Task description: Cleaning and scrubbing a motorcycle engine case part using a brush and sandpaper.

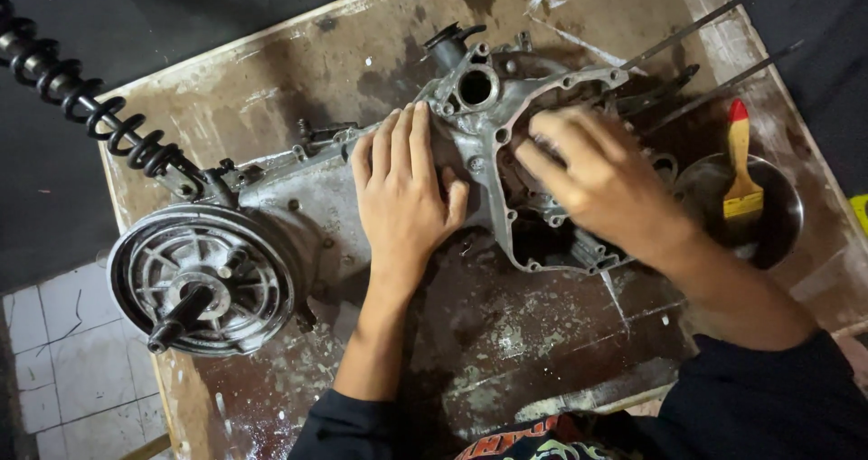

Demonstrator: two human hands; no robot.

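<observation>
Your left hand [404, 189] lies flat, released, on engine casing [362, 198] mid-worktop [506, 342], steadying it. Your right hand [597, 175], fingers curled inside casing's open cavity; grasp unclear. Brush [741, 166] rests in bowl [782, 220] right of casing.

Stained wooden board [271, 89] as worktop, dark floor [136, 17], pale cracked tiles [54, 360] at lower left

Likely a repair workshop: grimy wooden bench [298, 71], stripped engine casing [298, 198], coil spring [99, 107], brush [741, 166] in bowl [785, 208].
</observation>
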